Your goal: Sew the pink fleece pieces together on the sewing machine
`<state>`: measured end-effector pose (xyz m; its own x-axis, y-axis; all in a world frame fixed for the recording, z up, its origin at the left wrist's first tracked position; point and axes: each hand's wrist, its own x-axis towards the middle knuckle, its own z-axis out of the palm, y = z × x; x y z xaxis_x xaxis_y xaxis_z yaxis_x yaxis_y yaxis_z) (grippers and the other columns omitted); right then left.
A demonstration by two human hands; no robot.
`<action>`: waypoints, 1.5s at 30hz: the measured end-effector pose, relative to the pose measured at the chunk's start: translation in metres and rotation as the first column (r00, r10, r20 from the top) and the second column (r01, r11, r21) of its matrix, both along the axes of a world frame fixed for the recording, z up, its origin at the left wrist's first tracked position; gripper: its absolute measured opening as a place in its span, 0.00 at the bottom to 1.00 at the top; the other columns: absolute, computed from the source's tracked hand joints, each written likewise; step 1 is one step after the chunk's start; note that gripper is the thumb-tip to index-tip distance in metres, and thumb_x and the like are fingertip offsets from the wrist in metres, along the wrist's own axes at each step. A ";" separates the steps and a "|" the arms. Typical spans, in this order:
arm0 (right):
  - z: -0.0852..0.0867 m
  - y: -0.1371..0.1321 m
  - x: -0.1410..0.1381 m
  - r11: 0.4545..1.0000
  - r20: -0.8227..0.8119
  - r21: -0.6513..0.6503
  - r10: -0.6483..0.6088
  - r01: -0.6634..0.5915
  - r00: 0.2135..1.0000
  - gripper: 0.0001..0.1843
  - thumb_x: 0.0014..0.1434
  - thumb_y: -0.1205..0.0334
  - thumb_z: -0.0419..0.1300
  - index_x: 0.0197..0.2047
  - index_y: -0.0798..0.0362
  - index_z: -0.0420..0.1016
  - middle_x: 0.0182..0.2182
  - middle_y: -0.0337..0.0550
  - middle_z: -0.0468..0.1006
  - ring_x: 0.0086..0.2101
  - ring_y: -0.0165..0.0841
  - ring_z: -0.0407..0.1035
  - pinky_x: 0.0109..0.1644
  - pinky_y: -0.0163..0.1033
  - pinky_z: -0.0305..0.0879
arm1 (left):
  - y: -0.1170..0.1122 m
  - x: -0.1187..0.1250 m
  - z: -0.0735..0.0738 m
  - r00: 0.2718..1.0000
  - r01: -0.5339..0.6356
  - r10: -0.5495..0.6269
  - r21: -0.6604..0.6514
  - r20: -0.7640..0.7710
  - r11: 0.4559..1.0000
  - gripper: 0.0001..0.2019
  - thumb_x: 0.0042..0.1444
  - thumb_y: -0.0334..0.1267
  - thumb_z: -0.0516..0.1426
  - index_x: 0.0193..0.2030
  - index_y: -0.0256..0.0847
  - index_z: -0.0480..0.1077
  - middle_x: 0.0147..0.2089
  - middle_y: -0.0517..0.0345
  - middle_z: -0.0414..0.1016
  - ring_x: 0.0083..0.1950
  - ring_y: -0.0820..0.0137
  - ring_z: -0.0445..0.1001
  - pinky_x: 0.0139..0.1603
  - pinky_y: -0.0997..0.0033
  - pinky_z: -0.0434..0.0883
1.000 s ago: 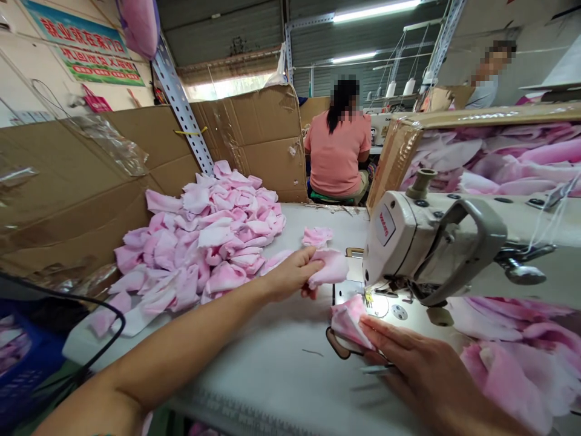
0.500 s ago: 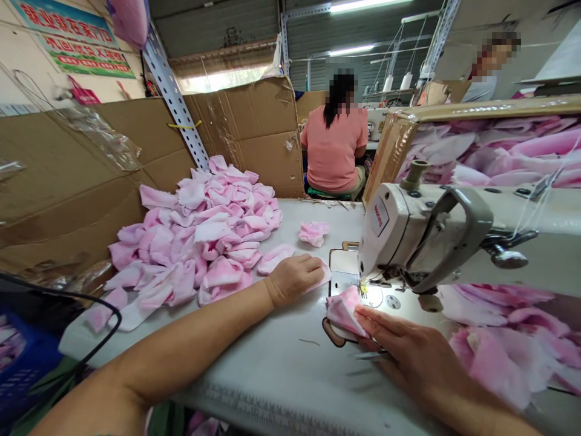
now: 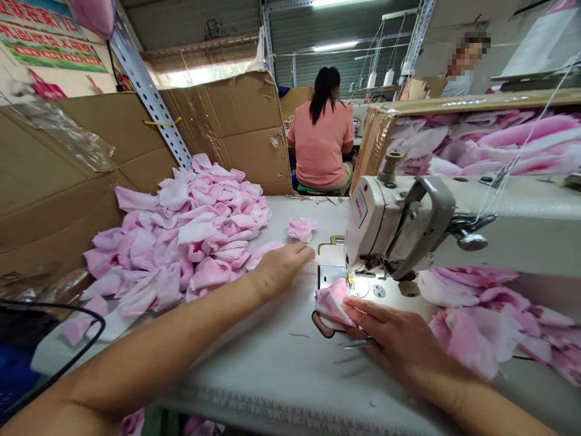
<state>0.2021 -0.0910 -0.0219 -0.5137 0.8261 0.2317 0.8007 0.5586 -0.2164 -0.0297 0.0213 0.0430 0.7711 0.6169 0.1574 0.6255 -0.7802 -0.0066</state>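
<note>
My left hand lies flat, palm down, on the white sewing table, beside a heap of pink-and-white fabric pieces, holding nothing I can see. A small pink fabric scrap sits beyond its fingertips. My right hand presses a folded pink fabric piece against the table, right at the needle and presser foot of a cream industrial sewing machine. Small metal snips poke out from under my right fingers.
A co-worker in a salmon shirt sits beyond the table, behind cardboard sheets. More pink fabric fills a cardboard-edged bin and lies beyond the machine. A black cable crosses the lower left, and a measuring scale runs along the table's near edge.
My left hand has gone from lifting a pink piece near the machine to lying flat, with no piece showing in it. My right hand stays on the fabric, and the view has swung left.
</note>
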 end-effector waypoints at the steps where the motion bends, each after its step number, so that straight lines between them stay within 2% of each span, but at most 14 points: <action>1: 0.000 0.000 0.000 1.000 -0.004 0.004 0.007 -0.007 1.000 0.25 0.58 0.67 0.51 0.59 0.50 0.66 0.57 0.41 0.69 0.49 0.39 0.70 0.46 0.46 0.73 | -0.004 0.006 0.004 0.999 0.007 -0.007 -0.006 0.036 1.000 0.16 0.55 0.17 0.45 0.46 0.35 0.63 0.42 0.52 0.69 0.41 0.68 0.70 0.40 0.72 0.69; 3: -0.001 0.000 0.001 0.999 -0.013 0.033 0.029 -0.029 0.999 0.24 0.58 0.67 0.51 0.59 0.51 0.66 0.56 0.43 0.70 0.50 0.40 0.70 0.45 0.47 0.73 | -0.013 0.018 0.012 0.993 0.075 -0.071 -0.040 0.094 0.996 0.14 0.55 0.20 0.48 0.47 0.37 0.61 0.42 0.56 0.67 0.41 0.71 0.69 0.41 0.76 0.69; 5: -0.001 0.000 0.001 0.998 -0.009 0.055 0.035 -0.034 0.999 0.23 0.60 0.65 0.50 0.59 0.51 0.65 0.53 0.46 0.73 0.46 0.41 0.72 0.41 0.47 0.74 | -0.023 0.028 0.014 0.966 0.220 -0.197 -0.131 0.170 0.967 0.13 0.55 0.25 0.54 0.47 0.38 0.59 0.41 0.56 0.67 0.40 0.70 0.68 0.40 0.76 0.69; 8: 0.001 0.000 -0.001 1.000 0.005 0.019 0.019 -0.020 1.000 0.21 0.61 0.63 0.50 0.57 0.50 0.66 0.47 0.47 0.76 0.39 0.41 0.74 0.35 0.46 0.74 | -0.033 0.038 0.005 0.969 0.247 -0.241 -0.165 0.055 0.955 0.17 0.52 0.32 0.60 0.46 0.36 0.59 0.41 0.55 0.67 0.39 0.67 0.67 0.39 0.71 0.69; 12: 0.005 0.001 -0.003 1.000 -0.028 0.003 0.019 -0.019 0.999 0.18 0.62 0.63 0.50 0.55 0.48 0.67 0.51 0.45 0.74 0.42 0.40 0.73 0.38 0.44 0.73 | -0.034 0.036 -0.012 0.971 0.182 -0.187 -0.051 -0.151 0.982 0.09 0.58 0.34 0.56 0.44 0.38 0.62 0.38 0.55 0.67 0.36 0.66 0.66 0.33 0.72 0.68; 14: 0.006 0.002 -0.004 1.000 -0.036 0.005 0.016 -0.016 0.999 0.16 0.62 0.64 0.50 0.52 0.48 0.68 0.51 0.44 0.74 0.43 0.41 0.73 0.37 0.45 0.73 | -0.033 0.031 -0.018 0.967 0.201 -0.191 0.042 -0.168 0.979 0.04 0.62 0.35 0.52 0.44 0.41 0.62 0.36 0.56 0.67 0.35 0.66 0.66 0.30 0.73 0.67; 16: 0.008 0.002 -0.004 1.000 -0.053 -0.011 0.018 -0.019 0.998 0.14 0.61 0.64 0.51 0.49 0.48 0.69 0.50 0.44 0.74 0.44 0.41 0.73 0.38 0.45 0.73 | -0.032 0.027 -0.021 0.959 0.266 -0.252 0.114 -0.128 0.957 0.05 0.64 0.37 0.50 0.44 0.42 0.63 0.36 0.56 0.67 0.35 0.67 0.66 0.29 0.73 0.66; 20: 0.011 0.003 -0.006 0.999 -0.075 -0.037 0.016 -0.018 0.997 0.16 0.61 0.66 0.50 0.51 0.48 0.68 0.51 0.42 0.74 0.44 0.39 0.72 0.38 0.44 0.72 | -0.030 0.024 -0.020 0.911 0.410 -0.411 0.172 -0.029 0.896 0.07 0.65 0.36 0.48 0.42 0.41 0.65 0.37 0.55 0.68 0.38 0.68 0.66 0.39 0.70 0.69; 24: 0.011 0.004 -0.006 0.997 -0.061 -0.078 0.008 -0.013 0.998 0.13 0.62 0.65 0.50 0.49 0.49 0.68 0.50 0.41 0.74 0.43 0.39 0.72 0.39 0.44 0.72 | -0.030 0.028 -0.016 0.878 0.474 -0.478 0.145 -0.013 0.868 0.08 0.63 0.32 0.48 0.35 0.38 0.66 0.36 0.53 0.69 0.40 0.67 0.66 0.48 0.65 0.68; 27: 0.010 0.004 -0.005 0.997 -0.052 -0.081 0.006 -0.010 0.999 0.12 0.62 0.64 0.51 0.48 0.50 0.69 0.50 0.41 0.74 0.43 0.39 0.72 0.40 0.45 0.72 | -0.031 0.030 -0.012 0.874 0.485 -0.486 0.099 -0.016 0.869 0.07 0.62 0.32 0.49 0.33 0.38 0.65 0.36 0.53 0.70 0.39 0.67 0.66 0.49 0.64 0.67; 34: 0.012 0.002 -0.006 0.998 -0.030 -0.066 -0.008 0.006 1.000 0.11 0.62 0.64 0.51 0.45 0.50 0.71 0.52 0.43 0.73 0.44 0.40 0.72 0.41 0.45 0.72 | -0.039 0.036 0.000 0.896 0.442 -0.442 -0.011 -0.048 0.897 0.08 0.64 0.35 0.49 0.40 0.37 0.67 0.43 0.51 0.72 0.46 0.65 0.68 0.52 0.63 0.67; 39: 0.012 0.003 -0.006 0.999 -0.065 -0.051 0.013 -0.017 0.998 0.16 0.63 0.66 0.49 0.52 0.48 0.68 0.56 0.42 0.70 0.49 0.39 0.70 0.45 0.45 0.72 | -0.040 0.030 -0.015 0.915 0.401 -0.401 -0.007 -0.044 0.916 0.07 0.62 0.34 0.50 0.42 0.35 0.66 0.47 0.48 0.72 0.49 0.64 0.68 0.53 0.62 0.66; 42: 0.010 0.003 -0.005 0.999 -0.056 -0.033 0.007 -0.009 0.998 0.16 0.63 0.64 0.50 0.52 0.49 0.69 0.56 0.44 0.70 0.48 0.40 0.71 0.44 0.47 0.73 | -0.042 0.023 -0.025 0.940 0.339 -0.338 0.018 -0.045 0.941 0.09 0.60 0.34 0.52 0.47 0.36 0.65 0.54 0.50 0.68 0.51 0.64 0.67 0.51 0.63 0.66; 45: 0.008 0.002 -0.004 1.000 -0.036 -0.019 -0.008 0.007 0.999 0.18 0.62 0.64 0.49 0.54 0.50 0.69 0.55 0.44 0.71 0.47 0.41 0.72 0.43 0.47 0.74 | -0.046 0.020 -0.027 0.955 0.290 -0.287 0.045 -0.076 0.956 0.12 0.60 0.35 0.54 0.50 0.38 0.63 0.56 0.52 0.66 0.52 0.63 0.66 0.48 0.64 0.66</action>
<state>0.1978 -0.0893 -0.0143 -0.4993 0.8343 0.2338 0.7963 0.5482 -0.2558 -0.0102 -0.0243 0.0158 0.9250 0.3584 0.1263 0.3705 -0.9245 -0.0892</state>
